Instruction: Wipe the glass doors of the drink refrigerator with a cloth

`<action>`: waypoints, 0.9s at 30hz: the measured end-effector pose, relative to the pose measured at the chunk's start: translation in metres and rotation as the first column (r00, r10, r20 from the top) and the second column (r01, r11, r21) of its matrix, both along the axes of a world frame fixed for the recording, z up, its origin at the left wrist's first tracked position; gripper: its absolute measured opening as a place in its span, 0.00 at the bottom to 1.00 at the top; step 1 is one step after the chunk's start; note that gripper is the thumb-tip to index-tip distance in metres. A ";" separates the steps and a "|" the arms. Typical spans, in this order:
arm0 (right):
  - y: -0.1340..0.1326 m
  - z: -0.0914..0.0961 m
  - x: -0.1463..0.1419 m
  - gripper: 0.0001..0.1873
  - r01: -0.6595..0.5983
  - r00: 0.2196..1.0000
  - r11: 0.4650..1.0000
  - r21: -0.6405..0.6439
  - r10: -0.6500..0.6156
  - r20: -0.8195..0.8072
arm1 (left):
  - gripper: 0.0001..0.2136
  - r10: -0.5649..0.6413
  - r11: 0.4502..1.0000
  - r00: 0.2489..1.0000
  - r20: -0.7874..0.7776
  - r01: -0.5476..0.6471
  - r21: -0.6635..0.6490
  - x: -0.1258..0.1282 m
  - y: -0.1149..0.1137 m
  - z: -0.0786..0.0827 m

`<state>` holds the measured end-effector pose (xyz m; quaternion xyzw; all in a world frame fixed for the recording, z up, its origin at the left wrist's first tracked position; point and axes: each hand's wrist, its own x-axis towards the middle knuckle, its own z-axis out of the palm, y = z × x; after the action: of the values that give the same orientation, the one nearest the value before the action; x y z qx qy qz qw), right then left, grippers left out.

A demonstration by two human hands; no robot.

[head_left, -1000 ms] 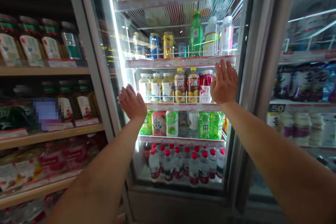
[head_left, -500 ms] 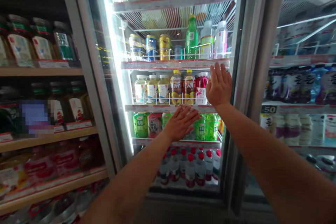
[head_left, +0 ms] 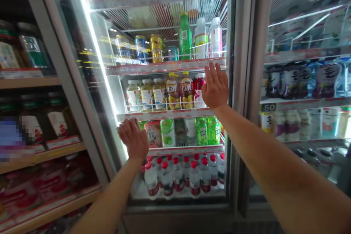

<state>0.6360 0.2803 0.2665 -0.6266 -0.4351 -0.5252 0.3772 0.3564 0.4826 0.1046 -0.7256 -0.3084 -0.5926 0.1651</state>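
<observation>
One pink-labelled bottle (head_left: 154, 133) stands beyond and just right of the left hand (head_left: 134, 140), one red bottle (head_left: 199, 89) beyond and just left of the right hand (head_left: 215, 87), both unclenched and grasping nothing.

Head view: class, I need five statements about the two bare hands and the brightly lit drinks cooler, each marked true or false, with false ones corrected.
1. The bare left hand is lower in the picture than the bare right hand. True.
2. The right hand is clenched into a fist. False: it is open.
3. A tall green bottle and a golden cylindrical metal can share one shelf. True.
4. The green bottle is left of the golden can. False: it is right of it.
5. Clear plastic bottles with red caps are below that shelf. True.
</observation>
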 end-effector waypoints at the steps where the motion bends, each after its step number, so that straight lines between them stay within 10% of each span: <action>1: 0.000 0.000 -0.001 0.36 0.006 1.000 1.000 -0.001 -0.006 -0.002 | 0.31 -0.011 1.000 0.999 -0.041 0.012 0.020 0.007 -0.008 0.001; 11: -0.002 0.000 -0.002 0.34 0.060 0.998 0.998 0.031 -0.061 0.034 | 0.30 -0.115 0.857 0.764 -0.635 0.400 0.326 0.114 -0.112 -0.026; 17: 0.000 0.000 -0.001 0.37 0.082 0.996 0.996 0.030 -0.083 0.030 | 0.28 -0.118 0.871 0.820 -0.560 0.357 0.338 0.076 -0.068 -0.020; 23: 0.000 -0.001 -0.002 0.36 0.098 0.995 0.995 -0.006 -0.098 0.004 | 0.29 -0.112 0.989 0.958 -0.264 0.132 0.062 -0.005 -0.002 -0.012; 27: 0.002 -0.002 -0.001 0.34 0.119 0.992 0.993 0.022 -0.119 0.034 | 0.31 -0.063 0.994 0.995 -0.074 0.056 -0.097 -0.012 -0.001 -0.008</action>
<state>0.6348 0.2820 0.2642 -0.6384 -0.3983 -0.5619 0.3436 0.3444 0.4812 0.0968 -0.7637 -0.3078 -0.5536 0.1247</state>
